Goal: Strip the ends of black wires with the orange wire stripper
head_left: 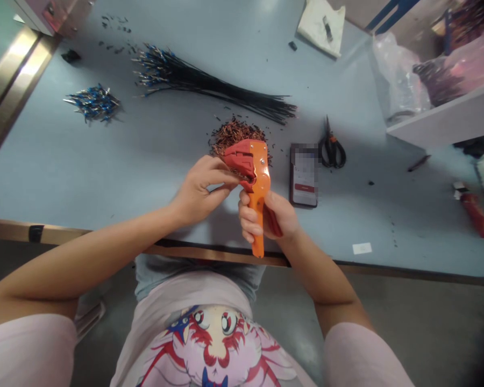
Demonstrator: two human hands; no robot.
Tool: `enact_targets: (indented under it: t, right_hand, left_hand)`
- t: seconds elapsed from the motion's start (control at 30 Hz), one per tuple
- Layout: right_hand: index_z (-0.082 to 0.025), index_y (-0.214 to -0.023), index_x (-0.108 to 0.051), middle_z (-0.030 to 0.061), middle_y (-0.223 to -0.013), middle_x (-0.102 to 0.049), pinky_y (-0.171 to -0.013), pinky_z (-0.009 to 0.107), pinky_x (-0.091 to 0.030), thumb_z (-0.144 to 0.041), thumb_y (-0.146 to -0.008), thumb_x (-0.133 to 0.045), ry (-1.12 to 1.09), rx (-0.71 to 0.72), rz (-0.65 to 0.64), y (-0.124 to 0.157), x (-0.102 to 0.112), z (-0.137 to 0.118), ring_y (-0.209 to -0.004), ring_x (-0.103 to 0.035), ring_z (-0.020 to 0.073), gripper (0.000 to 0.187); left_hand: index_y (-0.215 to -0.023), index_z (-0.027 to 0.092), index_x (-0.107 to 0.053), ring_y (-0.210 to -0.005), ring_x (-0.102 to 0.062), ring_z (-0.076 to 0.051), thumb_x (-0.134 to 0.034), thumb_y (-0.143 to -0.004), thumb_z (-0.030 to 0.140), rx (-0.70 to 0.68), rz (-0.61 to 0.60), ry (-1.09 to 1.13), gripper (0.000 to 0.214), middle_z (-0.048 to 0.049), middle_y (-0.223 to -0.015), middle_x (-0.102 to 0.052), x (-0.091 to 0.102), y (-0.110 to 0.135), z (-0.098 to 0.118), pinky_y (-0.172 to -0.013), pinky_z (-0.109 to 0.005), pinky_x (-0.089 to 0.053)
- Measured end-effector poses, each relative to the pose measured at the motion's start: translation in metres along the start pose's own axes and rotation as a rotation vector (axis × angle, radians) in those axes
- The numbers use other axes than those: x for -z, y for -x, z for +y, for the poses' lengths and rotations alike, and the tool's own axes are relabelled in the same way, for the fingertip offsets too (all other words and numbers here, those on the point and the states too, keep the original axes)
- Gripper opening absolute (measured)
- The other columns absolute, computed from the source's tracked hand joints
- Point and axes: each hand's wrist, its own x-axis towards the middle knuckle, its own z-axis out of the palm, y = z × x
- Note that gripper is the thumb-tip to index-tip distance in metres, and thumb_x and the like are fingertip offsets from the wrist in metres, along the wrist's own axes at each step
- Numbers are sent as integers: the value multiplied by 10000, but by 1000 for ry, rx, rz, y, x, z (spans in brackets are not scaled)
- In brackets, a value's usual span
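My right hand (268,217) is wrapped round the handles of an orange and red wire stripper (253,172), held upright over the table's near edge. My left hand (201,188) pinches at the tool's red jaw, fingers pressed together; what they hold is too small to make out. Just behind the tool lies a heap of copper-coloured wire scraps (234,131). A long bundle of black wires (210,86) with blue-tipped ends stretches across the table beyond it.
A small pile of blue terminals (92,102) lies at the left. A phone (304,174) and black scissors (331,148) sit right of the tool. White shelf (443,115) with plastic bags stands at the right; a red item (474,209) lies near it.
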Motion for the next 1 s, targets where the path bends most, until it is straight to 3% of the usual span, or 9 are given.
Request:
enact_targets:
  t: [0.27, 0.63, 1.0]
  right_hand:
    - [-187, -939, -520, -55, -690, -570, -472, 261, -564, -511, -873, -706, 45, -12, 35, 3, 0, 1, -464, -511, 73, 380]
    - [-160, -968, -548, -46, -694, -585, -528, 271, -581, -474, -897, -701, 48, -8, 19, 1, -4, -1, -502, -557, 79, 356]
    - [-206, -861, -483, -118, -539, -436, -338, 170, -403, -541, -870, -688, 123, -18, 148, 1, -8, -5, -347, -294, 32, 392]
  left_hand:
    - [-925, 313, -776, -955, -638, -215, -592, -904, 216, -4, -10, -36, 209, -21, -990, -735, 1, -1, 2, -887, -392, -493]
    - [-913, 315, -774, -969, -636, -219, -600, -902, 198, -12, 2, -32, 210, -20, -1041, -736, 2, 0, 2, -886, -398, -487]
    - [-935, 286, -761, -967, -644, -206, -595, -903, 185, -30, 26, -49, 197, -14, -1041, -745, 1, -1, 2, -887, -373, -475]
